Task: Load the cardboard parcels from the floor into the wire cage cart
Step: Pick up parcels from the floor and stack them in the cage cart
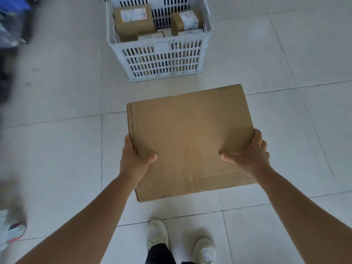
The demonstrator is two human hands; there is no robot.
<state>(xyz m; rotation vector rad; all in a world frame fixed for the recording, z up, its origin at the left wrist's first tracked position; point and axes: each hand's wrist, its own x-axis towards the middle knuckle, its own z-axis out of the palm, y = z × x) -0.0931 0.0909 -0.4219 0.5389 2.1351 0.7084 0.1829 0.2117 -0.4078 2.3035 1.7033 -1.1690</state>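
Note:
A large flat brown cardboard parcel [190,138] is held level above the tiled floor in front of me. My left hand [133,161] grips its near left edge, thumb on top. My right hand [249,157] grips the near right edge the same way. Ahead on the floor stands a white slotted plastic crate [162,58] that serves as the cart. Inside it lie a brown labelled parcel [133,20] on the left, a smaller labelled parcel [185,20] on the right, and flatter ones low between them.
My two white shoes [156,233] stand on the pale floor tiles below the parcel. At the left edge there is a blurred person's shoe [16,232] and, farther back, blurred blue and dark objects [13,20].

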